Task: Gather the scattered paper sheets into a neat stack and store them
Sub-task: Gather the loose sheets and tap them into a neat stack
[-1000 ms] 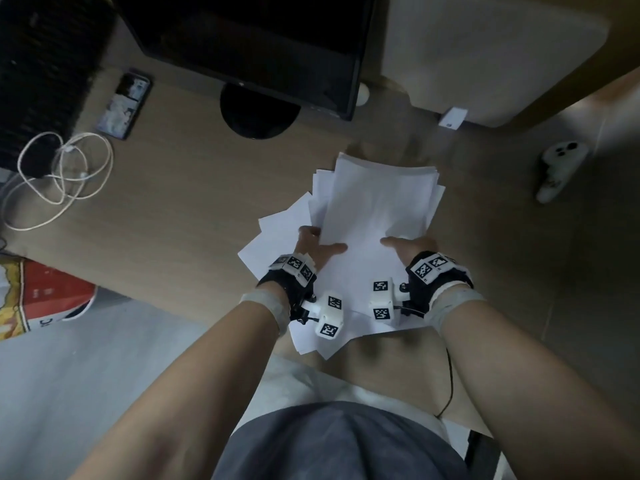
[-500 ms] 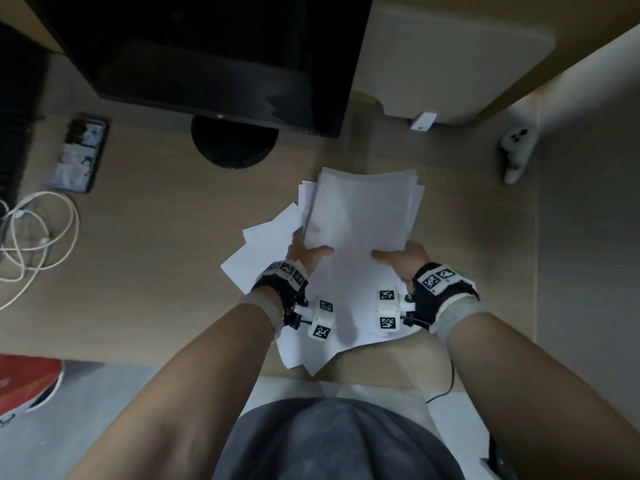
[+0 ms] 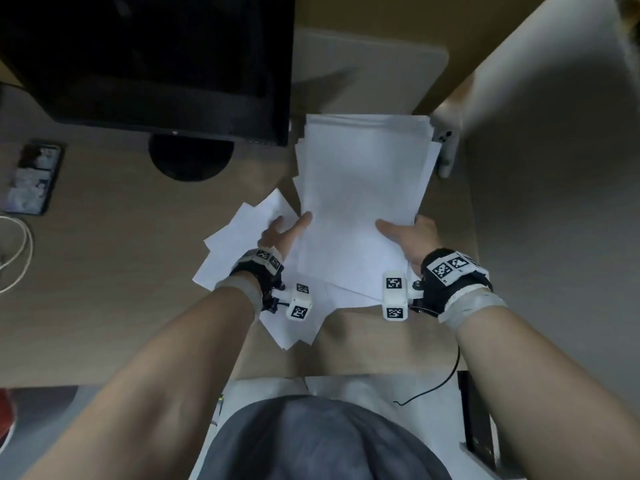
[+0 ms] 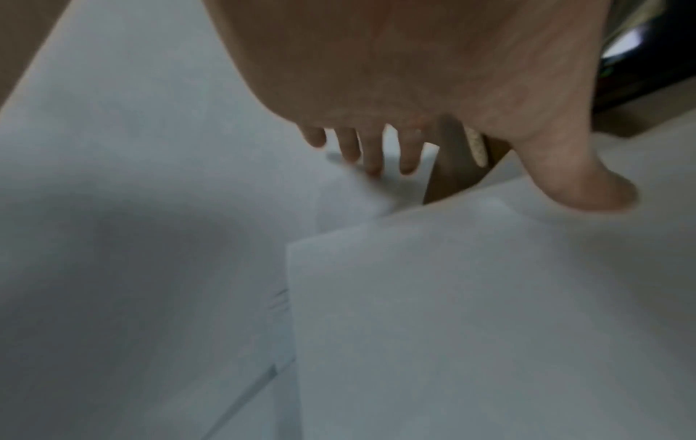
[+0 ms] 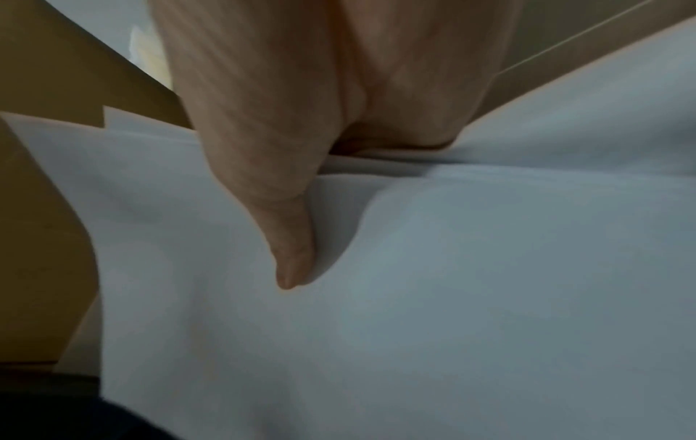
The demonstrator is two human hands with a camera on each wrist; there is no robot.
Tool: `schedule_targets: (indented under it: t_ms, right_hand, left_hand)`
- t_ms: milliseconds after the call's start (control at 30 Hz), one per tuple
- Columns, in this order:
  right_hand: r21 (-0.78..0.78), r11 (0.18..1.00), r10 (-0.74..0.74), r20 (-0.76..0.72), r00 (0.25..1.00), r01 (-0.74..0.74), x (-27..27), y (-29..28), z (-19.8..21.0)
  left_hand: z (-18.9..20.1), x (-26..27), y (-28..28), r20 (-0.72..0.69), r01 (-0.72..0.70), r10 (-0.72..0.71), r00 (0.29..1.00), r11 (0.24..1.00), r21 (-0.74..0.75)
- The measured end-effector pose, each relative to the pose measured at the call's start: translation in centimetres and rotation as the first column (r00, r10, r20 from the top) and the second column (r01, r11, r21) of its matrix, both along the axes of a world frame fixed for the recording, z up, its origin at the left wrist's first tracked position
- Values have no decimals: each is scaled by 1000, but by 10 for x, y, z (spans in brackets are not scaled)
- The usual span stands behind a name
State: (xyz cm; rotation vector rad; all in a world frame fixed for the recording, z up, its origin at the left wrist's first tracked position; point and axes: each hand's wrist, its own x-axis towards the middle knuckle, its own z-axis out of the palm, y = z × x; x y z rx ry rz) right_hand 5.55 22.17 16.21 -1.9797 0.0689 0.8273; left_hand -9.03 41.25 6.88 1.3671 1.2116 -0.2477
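A stack of white paper sheets (image 3: 363, 188) is held between both hands over the wooden desk (image 3: 114, 271). My left hand (image 3: 284, 233) holds its left edge, thumb on top (image 4: 595, 190), the fingers (image 4: 369, 154) reaching past the edge over loose sheets. My right hand (image 3: 408, 233) grips the right edge, its thumb (image 5: 290, 262) pressed on the top sheet and the fingers hidden beneath. The stack's edges are a little uneven. Several loose sheets (image 3: 239, 244) lie fanned out on the desk under and left of my left hand, and more loose sheets (image 3: 294, 327) lie near the front edge.
A black monitor (image 3: 156, 57) on a round base (image 3: 190, 157) stands at the back left. A phone (image 3: 33, 178) and a white cable (image 3: 17, 258) lie far left. A white game controller (image 3: 446, 147) sits just right of the stack. A pale board (image 3: 363, 74) stands behind.
Both hands have carried the stack farther away and to the right, near the controller. The loose sheets on the left have stayed on the desk. The head view has shifted right.
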Motion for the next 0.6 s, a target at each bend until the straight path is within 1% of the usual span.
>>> schedule_targets:
  t_ms: [67, 133, 200, 267, 333, 400, 433, 500, 533, 600]
  right_hand:
    - [41, 998, 40, -2, 999, -40, 1, -7, 11]
    - [73, 996, 56, 1, 998, -56, 3, -15, 18]
    - [91, 994, 61, 23, 998, -63, 5, -26, 28]
    - [116, 992, 54, 51, 997, -59, 9, -36, 41]
    - [177, 982, 51, 67, 996, -62, 14, -45, 55]
    - [242, 969, 37, 85, 996, -56, 19, -52, 70]
    - [278, 960, 23, 92, 996, -48, 22, -55, 77]
    - [338, 941, 5, 78, 997, -31, 26, -60, 90]
    - [368, 929, 9, 64, 998, -32, 26, -62, 96]
    - [404, 914, 17, 51, 999, -36, 28, -67, 103]
  left_hand:
    - [16, 9, -8, 186, -15, 21, 982, 999, -34]
    - [27, 13, -8, 319, -12, 27, 948, 999, -47]
    - [38, 19, -8, 369, 58, -52, 928, 998, -6]
    - [55, 28, -11, 440, 128, -118, 890, 992, 9]
    - [77, 39, -15, 479, 156, -160, 863, 987, 48]
    - [96, 53, -18, 457, 157, -192, 868, 981, 112]
    - [107, 58, -22, 444, 134, -176, 878, 983, 125]
    - [114, 67, -23, 441, 100, -143, 886, 988, 119]
    - [117, 70, -24, 437, 118, -162, 885, 985, 127]
    - [123, 71, -25, 445, 219, -244, 862, 970, 109]
